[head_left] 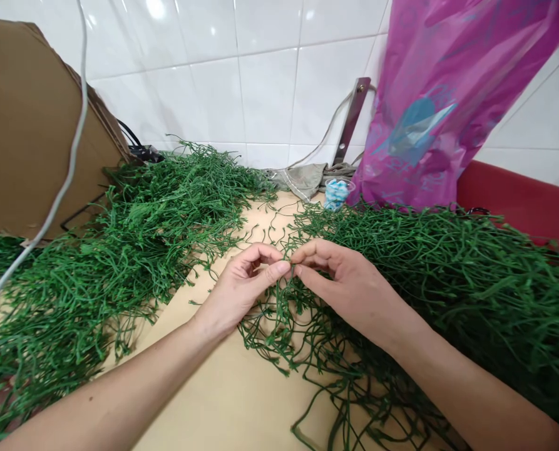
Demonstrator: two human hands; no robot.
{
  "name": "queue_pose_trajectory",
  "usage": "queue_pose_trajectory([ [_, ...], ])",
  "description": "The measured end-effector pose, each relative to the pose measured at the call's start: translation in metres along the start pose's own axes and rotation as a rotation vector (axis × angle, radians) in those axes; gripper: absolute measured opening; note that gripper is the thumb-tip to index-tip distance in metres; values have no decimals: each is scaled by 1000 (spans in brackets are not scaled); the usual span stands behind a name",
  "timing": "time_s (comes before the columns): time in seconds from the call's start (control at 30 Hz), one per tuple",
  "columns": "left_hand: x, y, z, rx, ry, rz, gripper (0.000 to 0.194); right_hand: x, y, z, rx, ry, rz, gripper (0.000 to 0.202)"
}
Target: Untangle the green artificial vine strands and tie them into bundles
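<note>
My left hand [239, 285] and my right hand [354, 291] meet fingertip to fingertip over the middle of the tan work surface [213, 388]. Each pinches thumb against forefinger on a thin green plant stem [292, 273], which looks artificial; its gripped part is mostly covered by the fingers. Loose green stems [279, 326] with small tufted ends lie beneath and around both hands. Close by on the right, a large heap of the same stems [486, 269] runs under my right forearm. Another heap [166, 207] spreads along the left.
A cardboard box [30, 125] stands at the left, with a pale cable [72, 144] hanging before it. At the back are a small clear cup of blue-and-white pieces [336, 193], a grey cloth [305, 178], a metal bracket [353, 119] and a purple plastic bag [439, 113]. White tiles [213, 94] rise behind.
</note>
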State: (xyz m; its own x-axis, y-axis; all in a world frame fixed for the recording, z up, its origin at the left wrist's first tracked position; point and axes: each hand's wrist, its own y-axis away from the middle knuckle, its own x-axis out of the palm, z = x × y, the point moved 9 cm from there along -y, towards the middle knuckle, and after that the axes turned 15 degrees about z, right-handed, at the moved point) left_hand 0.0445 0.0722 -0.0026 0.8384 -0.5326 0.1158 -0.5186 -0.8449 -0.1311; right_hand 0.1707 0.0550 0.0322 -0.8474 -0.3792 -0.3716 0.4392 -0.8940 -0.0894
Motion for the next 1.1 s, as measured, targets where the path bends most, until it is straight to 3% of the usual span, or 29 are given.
queue_pose_trajectory([
  [0.23, 8, -2, -11, 67, -35, 90, 14, 14, 1, -18, 144, -400, 98, 13],
  [0.33, 12, -3, -13, 84, -3, 120, 15, 21, 3, -15, 181, -296, 166, 5],
  [0.53, 9, -2, -7, 49, 48, 76, 17, 19, 3, 1, 98, 115, 155, 30],
  [0.63, 8, -1, 5, -41, 266, 51, 26, 23, 2, 3, 33, 114, 172, 30],
  [0.8, -1, 4, 15, -147, 548, -89, 34, 32, -2, 7, -60, 19, 243, 29],
  [0.87, -7, 3, 12, -121, 560, -113, 31, 17, -1, 12, -88, 18, 146, 26],
  [1.1, -31, -1, 8, 17, 417, -186, 24, -91, 37, 35, -60, 330, -553, 17],
])
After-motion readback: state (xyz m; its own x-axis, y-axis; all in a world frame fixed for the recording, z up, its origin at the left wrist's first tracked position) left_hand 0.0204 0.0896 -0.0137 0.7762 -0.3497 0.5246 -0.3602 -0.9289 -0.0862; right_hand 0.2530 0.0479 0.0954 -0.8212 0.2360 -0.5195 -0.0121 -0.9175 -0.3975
